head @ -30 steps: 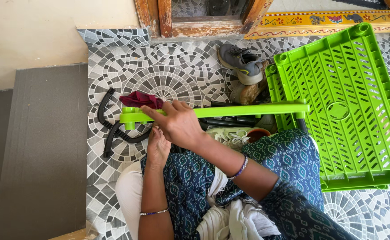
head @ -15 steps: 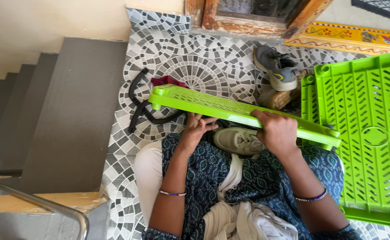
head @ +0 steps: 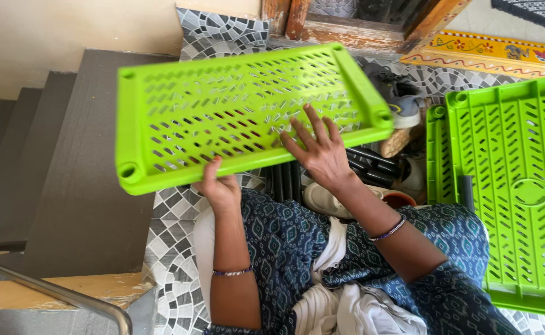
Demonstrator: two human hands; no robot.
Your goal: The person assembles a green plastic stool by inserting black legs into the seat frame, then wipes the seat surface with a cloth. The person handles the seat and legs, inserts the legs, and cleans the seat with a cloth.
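The left hand (head: 221,189) grips the near edge of a green slotted plastic panel (head: 235,111), fingers curled around it. The right hand (head: 319,149) lies open and flat on the panel's upper face, fingers spread. The panel is held tilted over the patterned tile floor (head: 173,214) (stairs on the left); a second green panel (head: 514,180) lies at right, beside a grey shoe (head: 402,102).

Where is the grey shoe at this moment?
In the head view, the grey shoe lies on the tiled floor at upper right, between the held green shelf and the second green shelf, below the wooden frame.
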